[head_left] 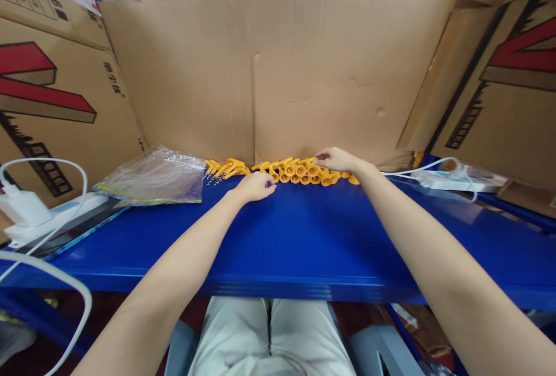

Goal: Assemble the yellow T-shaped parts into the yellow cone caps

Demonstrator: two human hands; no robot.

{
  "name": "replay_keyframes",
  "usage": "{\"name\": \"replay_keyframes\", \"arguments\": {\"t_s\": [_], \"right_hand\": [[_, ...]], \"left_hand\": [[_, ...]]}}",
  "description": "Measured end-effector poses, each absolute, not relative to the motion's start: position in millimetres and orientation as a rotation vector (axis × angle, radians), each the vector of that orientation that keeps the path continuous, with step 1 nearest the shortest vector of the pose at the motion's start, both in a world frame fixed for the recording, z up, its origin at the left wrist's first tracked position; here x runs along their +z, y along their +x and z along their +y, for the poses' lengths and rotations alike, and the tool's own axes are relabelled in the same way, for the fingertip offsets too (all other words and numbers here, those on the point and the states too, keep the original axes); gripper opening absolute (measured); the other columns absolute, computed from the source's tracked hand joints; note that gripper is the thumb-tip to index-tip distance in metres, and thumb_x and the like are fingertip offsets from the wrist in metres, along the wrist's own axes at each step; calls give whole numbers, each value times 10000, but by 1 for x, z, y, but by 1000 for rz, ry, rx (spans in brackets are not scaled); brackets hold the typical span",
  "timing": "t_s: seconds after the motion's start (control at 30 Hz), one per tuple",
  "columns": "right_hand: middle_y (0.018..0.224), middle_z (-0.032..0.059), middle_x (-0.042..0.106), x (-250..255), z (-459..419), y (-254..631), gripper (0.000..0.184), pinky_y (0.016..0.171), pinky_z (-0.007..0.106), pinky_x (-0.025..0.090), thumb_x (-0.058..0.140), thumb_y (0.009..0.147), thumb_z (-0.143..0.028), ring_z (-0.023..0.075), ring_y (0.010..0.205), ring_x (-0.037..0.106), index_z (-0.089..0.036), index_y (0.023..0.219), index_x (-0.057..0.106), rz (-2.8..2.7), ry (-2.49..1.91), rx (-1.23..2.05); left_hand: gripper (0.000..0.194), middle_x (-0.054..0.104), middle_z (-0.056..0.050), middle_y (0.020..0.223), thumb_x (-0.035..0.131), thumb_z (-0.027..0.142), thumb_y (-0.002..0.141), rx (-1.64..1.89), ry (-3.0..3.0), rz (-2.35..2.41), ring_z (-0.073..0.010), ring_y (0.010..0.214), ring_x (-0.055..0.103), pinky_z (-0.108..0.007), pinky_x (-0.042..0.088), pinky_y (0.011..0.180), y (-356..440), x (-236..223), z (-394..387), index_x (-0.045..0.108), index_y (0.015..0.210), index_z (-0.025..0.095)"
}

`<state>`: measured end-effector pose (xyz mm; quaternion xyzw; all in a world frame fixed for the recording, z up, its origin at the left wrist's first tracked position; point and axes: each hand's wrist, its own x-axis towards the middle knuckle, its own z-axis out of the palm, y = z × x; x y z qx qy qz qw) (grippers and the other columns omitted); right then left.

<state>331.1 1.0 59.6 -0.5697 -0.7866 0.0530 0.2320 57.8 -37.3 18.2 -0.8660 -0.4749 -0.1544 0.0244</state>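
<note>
Several yellow-orange pieces (301, 171) with round, cup-like open ends lie stacked at the back of the blue table, most with the openings facing me. To their left is a smaller pile of yellow pieces (232, 167) with small metal parts (212, 179) at their near ends. My left hand (255, 186) is at the left end of the stack, its fingers curled; whatever they hold, if anything, is hidden. Over the stack's right part, my right hand (336, 159) has bent fingers apart from the thumb, fingertips close to the top pieces. No piece shows in its grasp.
A cardboard sheet (330, 75) stands behind the piles, with printed cartons (39, 92) at the sides. Clear plastic bags (152, 176) lie left on the blue table (278, 237). White power strips (452, 179) with cables sit at both ends.
</note>
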Motion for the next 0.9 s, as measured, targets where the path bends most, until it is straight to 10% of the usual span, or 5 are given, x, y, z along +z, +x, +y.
{"name": "replay_keyframes", "arguments": {"t_s": [0.13, 0.33, 0.9], "right_hand": [[1126, 150, 687, 38, -10, 372, 365, 945, 419, 482, 418, 880, -236, 284, 1082, 627, -126, 1115, 675, -1731, -1698, -132], [1586, 131, 206, -17, -6, 406, 659, 1090, 624, 254, 448, 849, -264, 341, 1426, 236, -183, 1488, 306, -1639, -1911, -535], [1574, 115, 245, -21, 5, 404, 557, 1028, 765, -24, 369, 907, -432, 395, 1459, -14, -258, 1427, 464, -1887, -2417, -198]], "left_hand": [[276, 727, -73, 830, 509, 318, 852, -453, -2685, -1470, -208, 770, 665, -290, 481, 709, 57, 15, -33, 727, 916, 162], [286, 723, -66, 812, 500, 329, 851, -444, -2696, -1476, -202, 744, 657, -294, 479, 699, 56, 13, -30, 722, 921, 162], [275, 723, -69, 834, 505, 316, 849, -446, -2705, -1468, -201, 749, 652, -301, 471, 697, 56, 13, -30, 722, 918, 162]]}}
